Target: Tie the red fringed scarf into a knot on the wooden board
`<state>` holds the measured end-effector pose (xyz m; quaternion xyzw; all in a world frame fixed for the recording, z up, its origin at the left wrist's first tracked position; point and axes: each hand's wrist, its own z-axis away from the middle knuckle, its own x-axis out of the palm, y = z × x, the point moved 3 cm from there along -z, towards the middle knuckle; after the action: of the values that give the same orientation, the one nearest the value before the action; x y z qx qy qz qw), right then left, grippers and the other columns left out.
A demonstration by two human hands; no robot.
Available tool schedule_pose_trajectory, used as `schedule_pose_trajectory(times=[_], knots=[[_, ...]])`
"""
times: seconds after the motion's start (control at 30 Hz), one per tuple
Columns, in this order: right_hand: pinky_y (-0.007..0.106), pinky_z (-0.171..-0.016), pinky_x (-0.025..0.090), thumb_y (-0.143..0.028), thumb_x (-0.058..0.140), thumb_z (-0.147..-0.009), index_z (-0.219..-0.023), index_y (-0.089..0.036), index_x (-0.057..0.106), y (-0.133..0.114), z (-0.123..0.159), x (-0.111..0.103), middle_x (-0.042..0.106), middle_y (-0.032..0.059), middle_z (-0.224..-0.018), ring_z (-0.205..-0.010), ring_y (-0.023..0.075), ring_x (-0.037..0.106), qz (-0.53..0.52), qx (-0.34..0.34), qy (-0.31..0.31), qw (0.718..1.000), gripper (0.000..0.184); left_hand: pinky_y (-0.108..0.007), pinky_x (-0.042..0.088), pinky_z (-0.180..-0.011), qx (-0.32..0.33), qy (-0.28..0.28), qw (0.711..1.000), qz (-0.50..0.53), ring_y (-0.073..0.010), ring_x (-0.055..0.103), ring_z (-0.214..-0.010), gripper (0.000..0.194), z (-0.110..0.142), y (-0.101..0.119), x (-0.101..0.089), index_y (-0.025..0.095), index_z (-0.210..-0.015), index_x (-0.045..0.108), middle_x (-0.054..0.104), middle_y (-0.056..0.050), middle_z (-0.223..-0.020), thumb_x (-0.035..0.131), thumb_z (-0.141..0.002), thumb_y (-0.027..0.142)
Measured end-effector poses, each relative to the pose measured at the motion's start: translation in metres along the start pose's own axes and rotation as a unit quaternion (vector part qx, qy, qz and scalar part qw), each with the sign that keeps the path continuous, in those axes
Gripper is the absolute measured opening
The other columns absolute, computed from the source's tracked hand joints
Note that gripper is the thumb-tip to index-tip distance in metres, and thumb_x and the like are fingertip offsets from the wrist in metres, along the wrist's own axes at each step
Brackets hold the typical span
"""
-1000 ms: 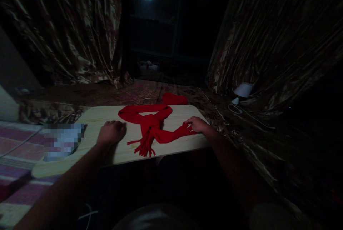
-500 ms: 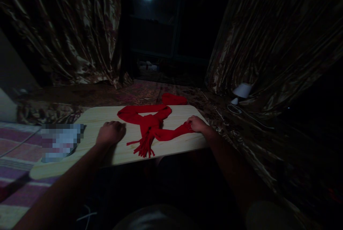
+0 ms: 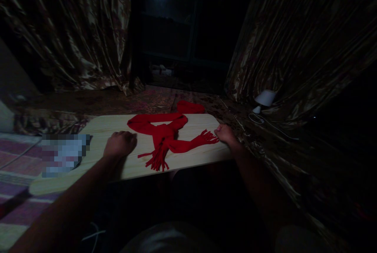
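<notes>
A red fringed scarf [image 3: 165, 131] lies crossed over itself on a pale wood-patterned board [image 3: 100, 127]. One fringed end points towards me, while the other stretches to the right. At that right end is my right hand [image 3: 226, 134], its fingers curled in a pinch beside the fanned strands. Whether a strand is still between the fingertips I cannot tell. My left hand [image 3: 120, 143] rests closed on the board to the left of the scarf, apart from it, with nothing visible in it.
Beyond the board's far edge lies a red cloth fold [image 3: 191, 107], perhaps part of the scarf. A pixelated object [image 3: 64, 156] occupies the board's left end. A small white lamp [image 3: 265, 98] with a cord stands at the right. Curtains [image 3: 88, 41] frame a dark window.
My right hand has moved slightly right, off the scarf's right end that it was gripping, and the fringe there now shows spread out. My left hand remains in place on the board.
</notes>
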<state>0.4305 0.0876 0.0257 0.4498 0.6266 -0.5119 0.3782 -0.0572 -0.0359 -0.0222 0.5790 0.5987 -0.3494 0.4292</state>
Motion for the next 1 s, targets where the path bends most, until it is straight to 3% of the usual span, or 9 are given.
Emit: schedule_pose_trajectory(times=[0.17,0.37,0.47,0.53,0.6,0.73,0.8,0.87,1.0], knots=[[0.02,-0.064,0.043,-0.005,0.054,-0.076,-0.084,-0.014,0.074,0.002,0.015,0.0,0.074,0.0061,-0.081,-0.073,0.0142,0.064,-0.055,-0.012,-0.023,0.998,0.024,-0.042,0.046,-0.089,0.009,-0.004,1.0,-0.019,-0.0297,0.065,-0.094,0.05,0.0,0.001,-0.001,0.019,-0.091,0.074,0.073,-0.015,-0.103,0.034,-0.095,0.048],[0.02,-0.069,0.045,-0.012,0.054,-0.084,-0.088,-0.015,0.075,-0.007,0.031,0.018,0.075,0.0043,-0.085,-0.077,0.0144,0.064,-0.106,-0.138,-0.08,0.982,0.021,-0.041,0.046,-0.09,0.019,-0.012,0.999,-0.027,-0.0302,0.065,-0.097,0.048,-0.001,0.0,-0.001,0.018,-0.094,0.074,0.073,-0.014,-0.104,0.035,-0.093,0.046],[0.022,-0.075,0.045,-0.015,0.057,-0.084,-0.091,-0.016,0.074,-0.014,0.037,0.025,0.074,0.0051,-0.092,-0.081,0.0154,0.064,-0.063,-0.173,-0.105,0.977,0.018,-0.041,0.046,-0.09,0.011,-0.016,1.0,-0.023,-0.0304,0.065,-0.098,0.047,-0.002,0.0,-0.001,0.018,-0.094,0.074,0.073,-0.015,-0.105,0.037,-0.092,0.046],[0.023,-0.082,0.044,-0.013,0.057,-0.083,-0.091,-0.017,0.073,-0.018,0.037,0.024,0.073,0.0071,-0.1,-0.089,0.0165,0.063,-0.022,-0.179,-0.071,0.981,0.018,-0.041,0.046,-0.089,0.004,-0.014,1.0,-0.02,-0.0307,0.065,-0.098,0.047,-0.002,0.0,-0.001,0.018,-0.095,0.075,0.073,-0.015,-0.106,0.036,-0.092,0.046],[0.024,-0.084,0.043,-0.014,0.056,-0.085,-0.091,-0.017,0.071,-0.018,0.033,0.02,0.072,0.0087,-0.101,-0.093,0.0178,0.062,-0.013,-0.149,0.008,0.989,0.017,-0.041,0.046,-0.088,-0.001,-0.012,1.0,-0.018,-0.0309,0.065,-0.098,0.048,-0.001,0.001,-0.001,0.018,-0.097,0.074,0.073,-0.015,-0.107,0.036,-0.092,0.046],[0.026,-0.072,0.045,-0.036,0.051,-0.094,-0.084,-0.016,0.067,-0.001,0.018,0.014,0.069,0.0076,-0.08,-0.075,0.0194,0.061,-0.095,0.01,0.135,0.986,0.027,-0.04,0.046,-0.087,-0.005,-0.011,1.0,-0.015,-0.0311,0.064,-0.1,0.049,0.0,-0.001,0.0,0.018,-0.098,0.074,0.073,-0.016,-0.109,0.035,-0.093,0.047],[0.027,-0.068,0.045,-0.042,0.046,-0.096,-0.081,-0.016,0.066,0.012,0.012,0.016,0.068,0.0075,-0.075,-0.07,0.02,0.06,-0.114,0.077,0.135,0.981,0.036,-0.04,0.046,-0.087,-0.004,-0.012,1.0,-0.013,-0.031,0.064,-0.099,0.049,-0.001,-0.003,0.001,0.018,-0.097,0.074,0.073,-0.016,-0.109,0.036,-0.093,0.048],[0.027,-0.069,0.045,-0.036,0.048,-0.095,-0.083,-0.015,0.066,0.024,0.011,0.021,0.07,0.0088,-0.079,-0.073,0.021,0.062,-0.097,0.106,0.118,0.982,0.03,-0.04,0.046,-0.088,0.008,-0.011,1.0,-0.012,-0.031,0.065,-0.098,0.05,-0.001,-0.004,0.003,0.018,-0.097,0.074,0.073,-0.015,-0.108,0.035,-0.093,0.049],[0.026,-0.079,0.045,-0.014,0.05,-0.086,-0.096,-0.015,0.068,0.037,0.019,0.036,0.073,0.0103,-0.096,-0.088,0.0212,0.065,-0.039,0.071,0.098,0.992,0.02,-0.041,0.045,-0.089,0.024,-0.01,0.999,-0.022,-0.031,0.065,-0.097,0.051,-0.001,-0.004,0.003,0.018,-0.094,0.074,0.074,-0.014,-0.105,0.033,-0.094,0.048]])
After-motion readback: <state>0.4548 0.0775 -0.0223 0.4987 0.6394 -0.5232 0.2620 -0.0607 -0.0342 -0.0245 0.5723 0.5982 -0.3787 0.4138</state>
